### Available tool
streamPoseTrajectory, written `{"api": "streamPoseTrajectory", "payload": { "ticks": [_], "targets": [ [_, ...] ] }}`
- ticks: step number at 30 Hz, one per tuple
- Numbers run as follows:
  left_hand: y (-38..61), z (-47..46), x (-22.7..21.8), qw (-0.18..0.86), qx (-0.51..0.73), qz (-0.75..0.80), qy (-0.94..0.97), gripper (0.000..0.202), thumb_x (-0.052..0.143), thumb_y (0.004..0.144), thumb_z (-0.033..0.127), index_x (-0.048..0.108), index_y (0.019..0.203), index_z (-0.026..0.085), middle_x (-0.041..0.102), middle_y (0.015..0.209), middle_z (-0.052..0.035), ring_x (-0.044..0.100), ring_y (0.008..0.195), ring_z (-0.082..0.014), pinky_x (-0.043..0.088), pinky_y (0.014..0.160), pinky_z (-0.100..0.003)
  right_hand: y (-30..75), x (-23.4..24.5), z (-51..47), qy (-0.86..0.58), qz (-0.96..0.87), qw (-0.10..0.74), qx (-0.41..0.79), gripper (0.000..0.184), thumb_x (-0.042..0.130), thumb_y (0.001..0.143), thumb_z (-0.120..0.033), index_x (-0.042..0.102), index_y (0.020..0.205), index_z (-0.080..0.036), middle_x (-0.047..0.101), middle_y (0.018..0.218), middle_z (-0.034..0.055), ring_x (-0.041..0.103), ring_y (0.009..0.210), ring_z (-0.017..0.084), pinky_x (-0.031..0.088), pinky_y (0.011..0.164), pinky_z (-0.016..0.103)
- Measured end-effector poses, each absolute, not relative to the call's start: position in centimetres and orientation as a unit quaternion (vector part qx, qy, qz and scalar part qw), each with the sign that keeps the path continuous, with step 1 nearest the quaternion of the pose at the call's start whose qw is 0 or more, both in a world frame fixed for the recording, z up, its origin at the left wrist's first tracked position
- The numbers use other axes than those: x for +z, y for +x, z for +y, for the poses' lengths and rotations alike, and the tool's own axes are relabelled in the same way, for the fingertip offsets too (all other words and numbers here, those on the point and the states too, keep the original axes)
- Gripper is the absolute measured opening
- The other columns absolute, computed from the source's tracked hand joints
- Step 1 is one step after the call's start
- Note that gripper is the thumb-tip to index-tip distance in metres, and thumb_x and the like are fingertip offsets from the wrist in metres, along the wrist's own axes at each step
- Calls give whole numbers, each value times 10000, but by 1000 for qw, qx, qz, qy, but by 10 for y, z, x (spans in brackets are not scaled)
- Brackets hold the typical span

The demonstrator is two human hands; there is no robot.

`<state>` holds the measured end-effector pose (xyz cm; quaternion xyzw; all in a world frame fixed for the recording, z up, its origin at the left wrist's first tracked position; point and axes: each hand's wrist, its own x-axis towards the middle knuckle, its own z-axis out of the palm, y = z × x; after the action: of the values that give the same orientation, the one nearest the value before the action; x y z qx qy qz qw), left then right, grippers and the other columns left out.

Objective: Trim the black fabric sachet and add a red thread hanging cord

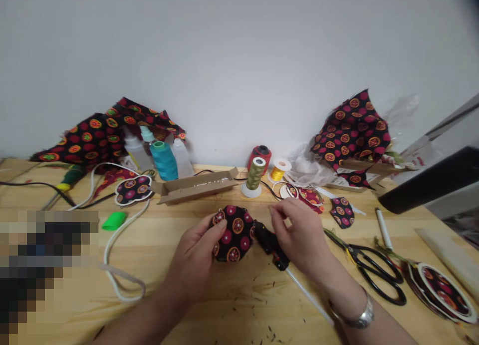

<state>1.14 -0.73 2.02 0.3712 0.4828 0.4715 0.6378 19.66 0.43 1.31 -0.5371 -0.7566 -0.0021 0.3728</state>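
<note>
My left hand (194,260) grips a rounded, padded piece of black fabric (234,233) printed with red and orange medallions. My right hand (301,235) hovers just right of it, with loosely bent fingers and nothing visible in them. Below those fingers lies a small black hot glue gun (270,245), its nozzle end near the fabric. A thin white glue stick (309,296) runs from its rear toward the lower right. The fabric's underside is hidden.
A wooden table (239,310) holds scraps, black scissors (374,267), a cardboard box lid (194,187), thread spools (163,161), plastic bottles (134,153), fabric cutouts (133,190), a white cable (112,255) and a green item (114,220). A pixelated patch covers the lower left.
</note>
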Motion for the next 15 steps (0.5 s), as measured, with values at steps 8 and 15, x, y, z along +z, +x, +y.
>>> {"api": "streamPoseTrajectory", "payload": {
  "ticks": [8, 15],
  "targets": [
    [1, -1, 7, 582, 518, 504, 371, 292, 718, 503, 56, 751, 732, 233, 739, 987, -35, 563, 1102, -302, 477, 875, -310, 198, 16, 4, -529, -721, 425, 139, 172, 515, 848, -182, 612, 706, -173, 593, 627, 8, 530, 587, 126, 401, 538, 227],
    [12, -4, 13, 653, 507, 464, 318, 169, 639, 736, 292, 735, 848, 210, 754, 893, -48, 657, 921, -268, 524, 749, -322, 183, 6, -2, -538, -768, 307, 159, 144, 535, 868, -221, 669, 820, -199, 626, 730, 20, 552, 711, 155, 410, 659, 271]
  ]
}}
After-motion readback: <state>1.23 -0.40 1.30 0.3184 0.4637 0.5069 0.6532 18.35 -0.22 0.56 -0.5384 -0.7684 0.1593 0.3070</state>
